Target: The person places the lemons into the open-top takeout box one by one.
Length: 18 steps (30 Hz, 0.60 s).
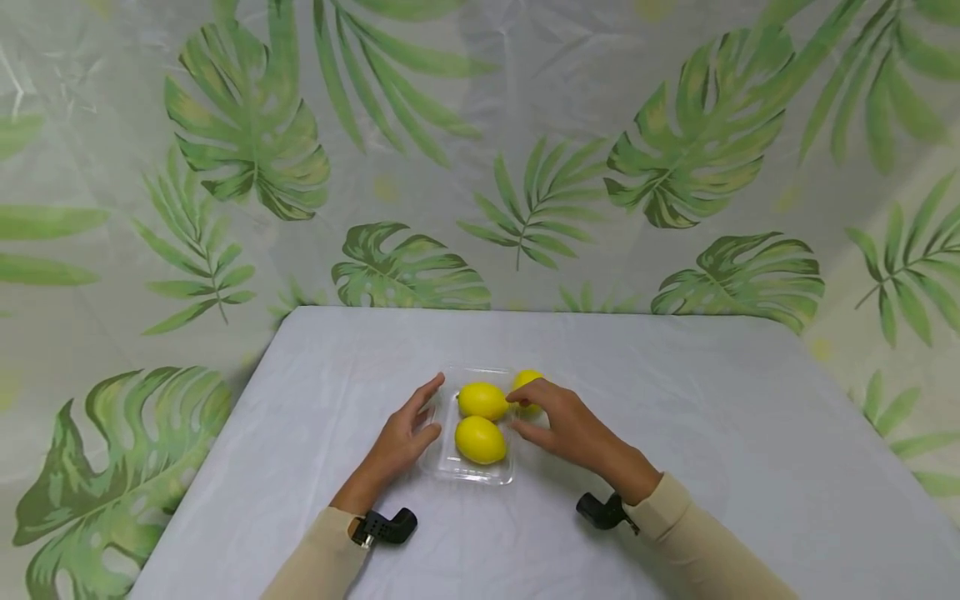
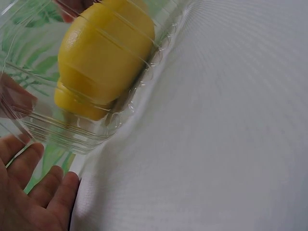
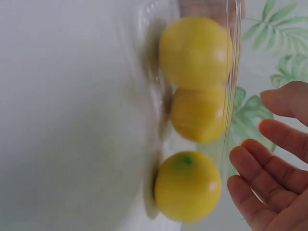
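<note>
Two yellow lemons, a far one [image 1: 482, 401] and a near one [image 1: 480, 440], lie in a clear plastic container [image 1: 472, 477]. Just outside its right wall sits a third lemon [image 3: 187, 186] with a green spot, partly covered by the right hand in the head view. My left hand [image 1: 405, 435] is at the container's left side, its fingers spread and relaxed; whether they touch the wall I cannot tell. Near the right rim, my right hand [image 1: 568, 421] hovers with loosely bent fingers and nothing between them. The right wrist view shows that hand apart from the lemons.
A white cloth covers the table [image 1: 360, 350]. Behind it hangs a leaf-patterned curtain [image 1: 420, 192]. Each wrist wears a black camera, the left one [image 1: 392, 527] and the right one [image 1: 598, 511], below the hands.
</note>
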Each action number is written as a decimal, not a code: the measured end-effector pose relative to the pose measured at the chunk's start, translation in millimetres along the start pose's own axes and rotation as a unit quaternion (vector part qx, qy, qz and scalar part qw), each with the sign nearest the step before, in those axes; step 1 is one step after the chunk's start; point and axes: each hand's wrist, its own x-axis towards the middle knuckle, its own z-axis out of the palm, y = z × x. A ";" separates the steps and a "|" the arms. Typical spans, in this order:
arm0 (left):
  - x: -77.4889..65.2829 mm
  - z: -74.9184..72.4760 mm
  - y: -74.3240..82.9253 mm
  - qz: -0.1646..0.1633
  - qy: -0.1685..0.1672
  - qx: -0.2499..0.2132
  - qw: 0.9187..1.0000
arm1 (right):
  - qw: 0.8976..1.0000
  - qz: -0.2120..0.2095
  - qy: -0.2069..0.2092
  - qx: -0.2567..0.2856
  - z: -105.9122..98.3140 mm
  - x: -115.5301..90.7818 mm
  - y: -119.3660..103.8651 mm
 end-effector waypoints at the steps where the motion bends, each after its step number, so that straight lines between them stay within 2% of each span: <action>1: 0.7 -0.4 -0.3 0.001 0.000 0.001 1.000 | 1.000 0.005 0.002 -0.002 -1.3 0.3 1.3; 8: 2.7 -0.7 2.0 0.007 0.010 0.005 1.000 | 0.999 0.030 0.010 -0.015 -5.9 2.0 8.3; 14: -1.2 -3.4 27.7 -0.001 0.003 -0.015 1.000 | 0.998 0.059 0.011 -0.012 -5.4 -0.7 15.3; 18: -1.3 -1.8 14.1 -0.007 0.002 -0.001 1.000 | 0.998 0.067 0.014 -0.014 -5.4 -1.4 18.9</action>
